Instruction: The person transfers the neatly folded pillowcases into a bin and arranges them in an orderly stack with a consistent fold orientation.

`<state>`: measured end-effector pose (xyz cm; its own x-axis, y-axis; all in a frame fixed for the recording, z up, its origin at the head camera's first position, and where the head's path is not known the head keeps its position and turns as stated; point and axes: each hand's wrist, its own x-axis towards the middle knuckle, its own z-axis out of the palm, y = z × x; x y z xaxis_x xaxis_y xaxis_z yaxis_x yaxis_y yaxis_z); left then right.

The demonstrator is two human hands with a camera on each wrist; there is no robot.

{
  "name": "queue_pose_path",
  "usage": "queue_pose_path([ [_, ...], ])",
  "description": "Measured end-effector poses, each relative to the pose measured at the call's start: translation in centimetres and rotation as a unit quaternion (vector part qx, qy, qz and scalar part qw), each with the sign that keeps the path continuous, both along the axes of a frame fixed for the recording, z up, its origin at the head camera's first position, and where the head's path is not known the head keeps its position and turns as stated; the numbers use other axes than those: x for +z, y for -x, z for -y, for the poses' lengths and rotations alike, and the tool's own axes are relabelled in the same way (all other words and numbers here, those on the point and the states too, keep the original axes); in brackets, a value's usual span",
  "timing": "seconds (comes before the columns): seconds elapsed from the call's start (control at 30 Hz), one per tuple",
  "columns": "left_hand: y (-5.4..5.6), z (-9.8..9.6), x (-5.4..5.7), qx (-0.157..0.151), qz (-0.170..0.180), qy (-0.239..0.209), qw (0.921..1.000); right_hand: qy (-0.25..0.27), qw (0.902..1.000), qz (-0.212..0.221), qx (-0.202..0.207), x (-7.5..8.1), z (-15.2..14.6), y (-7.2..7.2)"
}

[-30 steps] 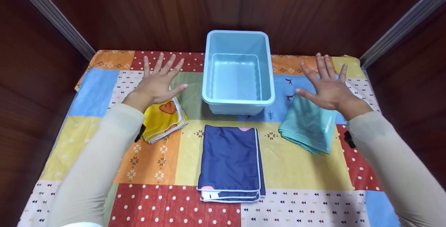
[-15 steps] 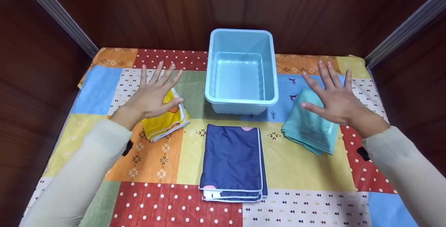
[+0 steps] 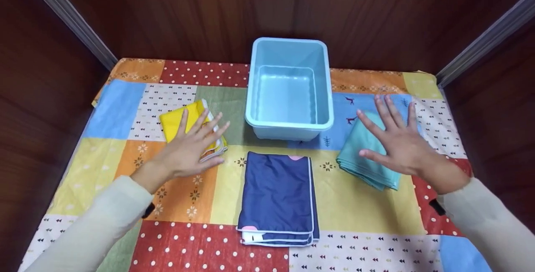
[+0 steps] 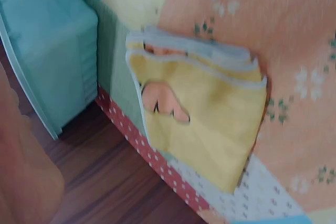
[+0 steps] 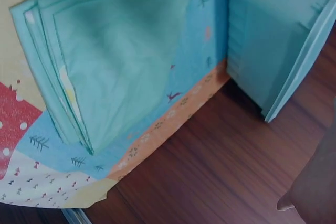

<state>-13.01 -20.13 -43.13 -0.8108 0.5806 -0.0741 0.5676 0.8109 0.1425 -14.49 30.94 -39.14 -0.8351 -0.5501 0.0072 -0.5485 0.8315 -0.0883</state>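
Note:
My left hand, fingers spread and holding nothing, hovers over the near part of a folded yellow cloth with white edging and an orange print. On the other side my right hand is spread above a folded teal cloth, partly covering it in the head view. Between them lies a folded navy cloth with white piping and pink patches. Behind it stands a light blue plastic basin with nothing inside.
A patchwork tablecloth covers the table. Dark wood panels rise at the back and both sides, close behind the basin. Metal strips run along the corners.
Both hands have moved back toward the body, the left one farther, baring more of the yellow cloth. Fingers stay spread. The cloths and the basin stay where they were.

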Motion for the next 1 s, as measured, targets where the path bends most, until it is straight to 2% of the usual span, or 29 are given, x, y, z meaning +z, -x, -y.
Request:
queue_pose_path([
  [0.2, -2.6, -0.7, -1.1, -0.023, -0.001, -0.008, 0.9997, 0.006, 0.9986, -0.024, 0.046, -1.0, 1.2, -1.9],
  [0.3, -3.4, -1.1, -1.6, -0.034, -0.006, -0.02, 0.9992, 0.014, 0.9979, -0.021, 0.059, -1.6, 1.8, -2.8],
  [0.53, -4.5, -2.1, -2.0, -0.053, -0.003, -0.049, 0.9974, 0.028, 0.9962, -0.02, 0.08, -2.3, 3.1, -4.2],
  [0.67, -4.8, -3.1, -2.4, -0.072, -0.004, -0.045, 0.9964, 0.033, 0.9953, -0.016, 0.09, -2.5, 4.0, -4.8],
  [0.83, -5.2, -4.4, -3.4, -0.086, 0.004, -0.044, 0.9953, 0.042, 0.9946, -0.009, 0.094, -3.5, 4.9, -5.6],
  [1.0, -5.9, -5.5, -4.7, -0.086, 0.004, -0.053, 0.9949, 0.051, 0.993, -0.005, 0.106, -4.8, 5.8, -6.1],
])
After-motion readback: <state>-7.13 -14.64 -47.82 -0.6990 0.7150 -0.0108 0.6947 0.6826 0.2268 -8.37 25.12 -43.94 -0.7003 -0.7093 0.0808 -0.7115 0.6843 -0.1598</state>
